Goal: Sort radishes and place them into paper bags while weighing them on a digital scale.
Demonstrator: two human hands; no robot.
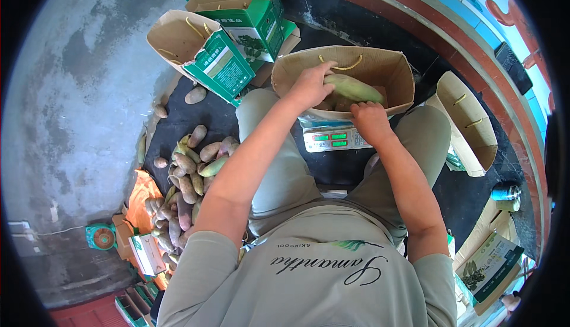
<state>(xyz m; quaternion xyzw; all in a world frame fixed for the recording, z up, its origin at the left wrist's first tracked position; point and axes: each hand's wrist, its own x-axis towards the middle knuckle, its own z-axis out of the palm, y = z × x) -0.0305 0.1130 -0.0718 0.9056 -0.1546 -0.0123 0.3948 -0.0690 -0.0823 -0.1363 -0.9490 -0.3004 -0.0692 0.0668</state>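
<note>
A long green radish-like vegetable [353, 88] lies slantwise in the mouth of an open cardboard carton [392, 72] with yellow cord handles. My left hand [311, 88] is closed on its left end, reaching over the carton's left side. My right hand [371, 123] curls over the carton's near rim, close to the vegetable's right end; its fingertips are partly hidden. Other vegetables show dimly beneath, inside the carton. Under the carton is a digital scale [336, 139] with lit green displays, between my knees.
A heap of similar vegetables [185, 175] lies on the dark mat to my left. Green cartons [219, 66] stand open at the far left. Another open carton [469, 122] is at the right, with cans [504, 193] and a flattened carton [490, 264] nearer me.
</note>
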